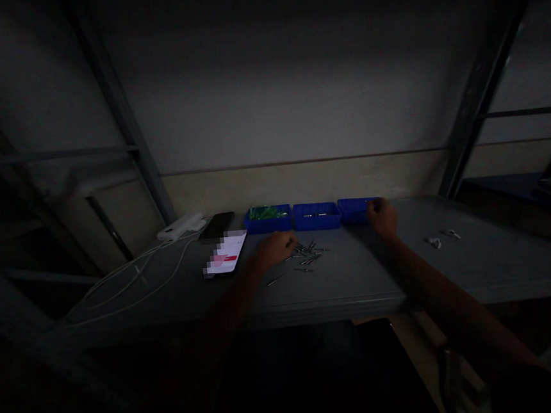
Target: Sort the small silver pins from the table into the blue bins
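Observation:
The scene is dim. My left hand rests on the grey table with fingers curled, touching the left edge of a pile of several small metal pins. My right hand is closed at the right blue tray; what it pinches is too small to make out. Two more blue trays stand to the left: the middle tray holds a few metal pieces, and the left tray holds green parts.
A lit phone lies left of my left hand, with a dark phone and a white charger with cables behind it. Small metal bits lie at the right. Slanted metal frame bars flank the table.

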A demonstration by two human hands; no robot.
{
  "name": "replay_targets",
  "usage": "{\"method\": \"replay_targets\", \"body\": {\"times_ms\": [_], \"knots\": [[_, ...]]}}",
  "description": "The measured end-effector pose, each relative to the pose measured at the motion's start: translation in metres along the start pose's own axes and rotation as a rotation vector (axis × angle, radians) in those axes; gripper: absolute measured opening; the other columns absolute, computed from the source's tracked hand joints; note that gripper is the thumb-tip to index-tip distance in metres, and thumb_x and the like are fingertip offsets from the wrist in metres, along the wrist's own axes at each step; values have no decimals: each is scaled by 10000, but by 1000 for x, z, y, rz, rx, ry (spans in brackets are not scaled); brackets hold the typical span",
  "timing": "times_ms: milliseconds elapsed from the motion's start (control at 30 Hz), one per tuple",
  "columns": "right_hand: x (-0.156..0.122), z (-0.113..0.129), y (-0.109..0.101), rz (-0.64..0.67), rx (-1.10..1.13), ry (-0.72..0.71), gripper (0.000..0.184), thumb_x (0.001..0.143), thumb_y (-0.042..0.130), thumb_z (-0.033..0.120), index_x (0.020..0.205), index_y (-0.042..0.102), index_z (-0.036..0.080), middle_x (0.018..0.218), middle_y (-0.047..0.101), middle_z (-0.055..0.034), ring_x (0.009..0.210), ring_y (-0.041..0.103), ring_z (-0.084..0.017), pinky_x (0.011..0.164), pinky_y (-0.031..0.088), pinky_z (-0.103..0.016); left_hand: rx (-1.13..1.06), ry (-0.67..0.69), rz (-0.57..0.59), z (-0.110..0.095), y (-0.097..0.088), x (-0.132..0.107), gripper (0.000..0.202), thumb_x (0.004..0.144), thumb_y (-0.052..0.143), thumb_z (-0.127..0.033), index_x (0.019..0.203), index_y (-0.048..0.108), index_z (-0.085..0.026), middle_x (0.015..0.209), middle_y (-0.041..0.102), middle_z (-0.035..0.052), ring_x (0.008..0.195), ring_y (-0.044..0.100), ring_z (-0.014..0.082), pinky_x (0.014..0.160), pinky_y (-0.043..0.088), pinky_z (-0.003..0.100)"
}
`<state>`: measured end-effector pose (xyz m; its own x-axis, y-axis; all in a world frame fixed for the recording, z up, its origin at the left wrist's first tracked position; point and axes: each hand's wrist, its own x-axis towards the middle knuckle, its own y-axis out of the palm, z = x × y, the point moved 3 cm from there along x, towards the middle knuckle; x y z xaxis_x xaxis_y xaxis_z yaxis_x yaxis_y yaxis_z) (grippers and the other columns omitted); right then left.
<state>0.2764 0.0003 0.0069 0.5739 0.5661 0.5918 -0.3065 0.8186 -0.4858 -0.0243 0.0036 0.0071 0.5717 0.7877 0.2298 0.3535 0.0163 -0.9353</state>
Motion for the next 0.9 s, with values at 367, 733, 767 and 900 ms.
{"method": "replay_targets", "body": {"times_ms": [367,733,767,900], "knots": [[1,-5,5,62,-91,69,353,821,420,368,967,650,143,836,662,-121,734,578,-208,653,393,-286,-41,26,37,4,5,4,216,773,511,-222,904,666,-151,854,692,61,735,618,144,615,405,200],[1,-7,6,86,-108,96,353,824,419,376,980,643,153,876,659,-123,767,583,-214,668,398,-290,-154,19,103,2,5,4,252,790,499,-251,944,661,-134,923,688,79,800,623,155,683,440,216],[1,-7,6,86,-108,96,353,826,419,377,983,641,152,882,657,-125,773,582,-214,672,398,-290,-151,15,110,2,5,4,251,790,499,-247,944,660,-131,921,687,82,796,623,155,680,440,216],[1,-8,6,81,-98,92,359,832,410,371,987,635,139,880,651,-131,777,579,-211,678,393,-292,-150,-6,122,2,5,4,232,785,503,-228,927,657,-127,880,690,74,765,623,149,655,438,212]]}}
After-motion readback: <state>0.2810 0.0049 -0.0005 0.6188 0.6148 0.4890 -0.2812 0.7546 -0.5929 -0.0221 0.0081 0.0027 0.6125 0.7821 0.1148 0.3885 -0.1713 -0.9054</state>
